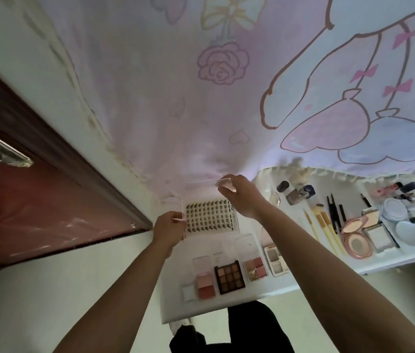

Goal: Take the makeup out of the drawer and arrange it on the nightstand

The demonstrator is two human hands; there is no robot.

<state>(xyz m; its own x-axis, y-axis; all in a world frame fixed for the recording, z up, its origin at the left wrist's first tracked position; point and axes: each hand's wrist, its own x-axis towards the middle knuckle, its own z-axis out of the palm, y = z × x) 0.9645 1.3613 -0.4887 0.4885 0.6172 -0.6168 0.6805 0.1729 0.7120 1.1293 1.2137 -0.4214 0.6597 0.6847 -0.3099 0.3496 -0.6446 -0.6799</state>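
Note:
A clear case of false-lash clusters (210,217) lies at the back of the white nightstand (226,300). My left hand (169,229) pinches the case's left edge. My right hand (239,193) grips the case's raised clear lid (223,183) at its far right corner. In front of the case sits a row of palettes: a pink blush palette (205,282), a dark brown eyeshadow palette (229,276), a pink and gold palette (254,268) and a pale palette (275,259).
To the right, an open white drawer (369,267) holds brushes (327,229), dark pencils, small bottles (300,193), round pink compacts (356,244) and white jars (393,208). A printed pink cloth (201,98) hangs behind. A dark red door (35,205) stands at the left.

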